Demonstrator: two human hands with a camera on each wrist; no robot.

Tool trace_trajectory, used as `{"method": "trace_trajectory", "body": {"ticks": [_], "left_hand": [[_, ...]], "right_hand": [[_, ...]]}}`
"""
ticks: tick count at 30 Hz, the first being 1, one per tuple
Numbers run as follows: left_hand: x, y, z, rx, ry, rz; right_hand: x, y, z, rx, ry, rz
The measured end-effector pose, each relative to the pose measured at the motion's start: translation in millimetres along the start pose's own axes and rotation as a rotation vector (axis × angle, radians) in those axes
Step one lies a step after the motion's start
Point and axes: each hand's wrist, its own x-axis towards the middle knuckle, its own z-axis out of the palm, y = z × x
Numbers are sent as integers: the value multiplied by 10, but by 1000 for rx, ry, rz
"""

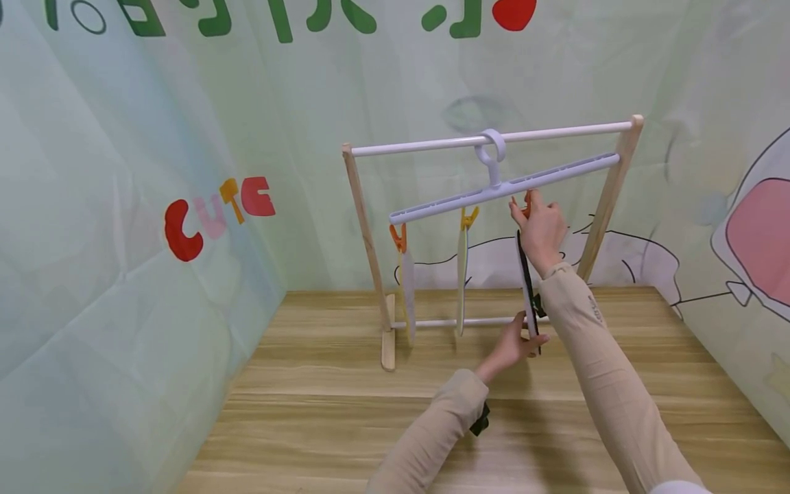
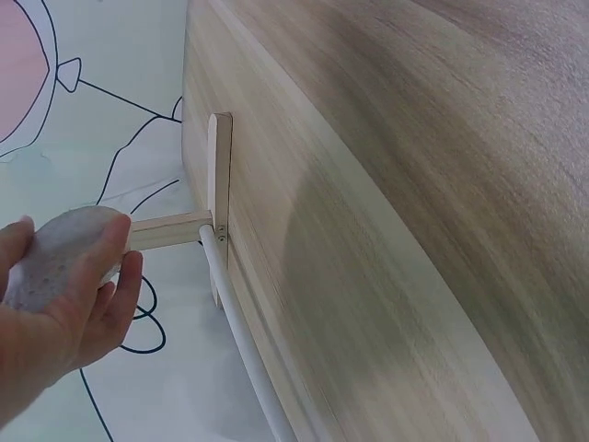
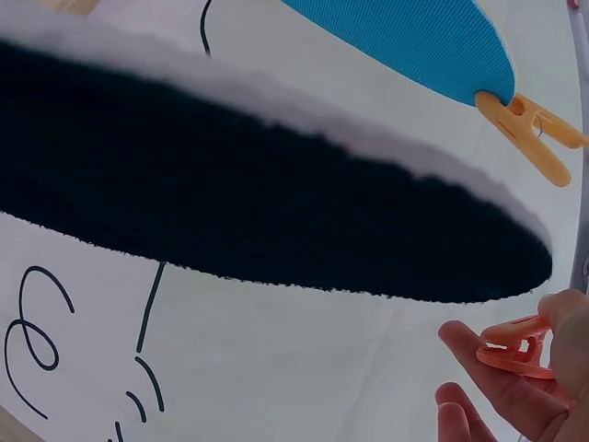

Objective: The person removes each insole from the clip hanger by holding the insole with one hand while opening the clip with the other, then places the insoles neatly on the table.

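Observation:
My left hand (image 1: pixel 513 344) grips the lower end of an insole (image 1: pixel 526 274), black on one face and fuzzy pale grey on the other. That grey end (image 2: pixel 69 253) sits between thumb and fingers in the left wrist view. Just under the hanger's right half, my right hand (image 1: pixel 544 230) pinches an orange clothespin (image 3: pixel 517 345). A gap shows between the clothespin and the insole's upper tip in the right wrist view. The lilac hanger (image 1: pixel 444 204) hooks over the rack's top bar (image 1: pixel 420 145) and tilts, left end lower.
Two more insoles hang from the hanger: a pale one (image 1: pixel 408 295) by an orange clothespin (image 1: pixel 398 237), and a blue-faced one (image 3: pixel 414 41) by a yellow clothespin (image 1: pixel 469 217). The wooden rack post (image 1: pixel 365 233) stands on the wood-grain table (image 1: pixel 296 412). Printed cloth (image 1: pixel 296 226) surrounds it.

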Motion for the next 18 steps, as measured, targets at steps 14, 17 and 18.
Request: {"method": "trace_trajectory", "body": {"ticks": [14,17,18], "left_hand": [[-42,-29,-31,-13,-16,97],[-51,-37,-38,-5,-1,107],[-53,-37,-40,2,4,111]], "right_hand": [[-14,-20,-16,15,-1,6],[-19,-21,-15,16,-4,4],[-20,-21,-14,17,-4,3]]}}
